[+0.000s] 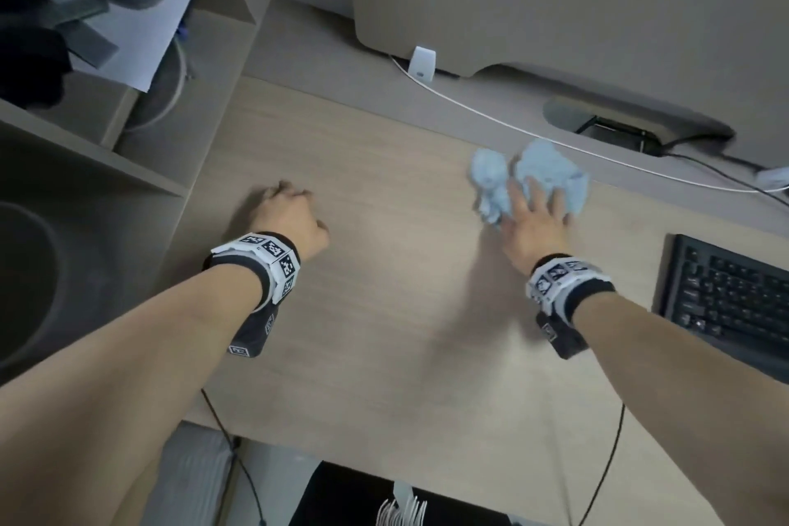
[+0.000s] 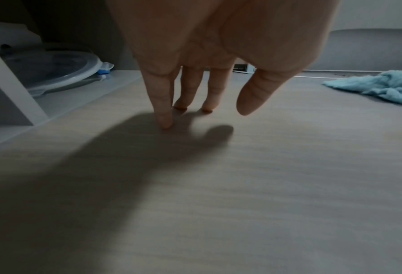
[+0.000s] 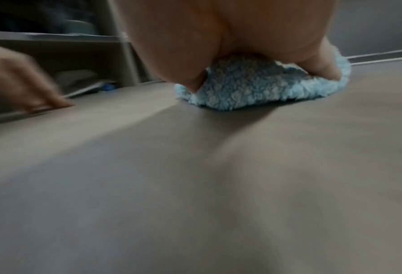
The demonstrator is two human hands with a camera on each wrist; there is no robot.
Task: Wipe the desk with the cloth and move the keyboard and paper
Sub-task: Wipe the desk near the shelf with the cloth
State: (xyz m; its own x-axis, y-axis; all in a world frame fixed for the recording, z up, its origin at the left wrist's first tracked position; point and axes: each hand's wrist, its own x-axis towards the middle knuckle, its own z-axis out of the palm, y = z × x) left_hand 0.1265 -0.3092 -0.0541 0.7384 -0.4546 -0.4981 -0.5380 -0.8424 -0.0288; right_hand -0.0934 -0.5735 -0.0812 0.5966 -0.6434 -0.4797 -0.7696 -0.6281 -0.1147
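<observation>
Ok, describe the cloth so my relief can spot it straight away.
Find the pale wood desk and the black keyboard at its right edge. Just left of and beyond the keyboard, the right hand presses flat on the cloth: the only fluffy, light blue, crumpled thing there.
</observation>
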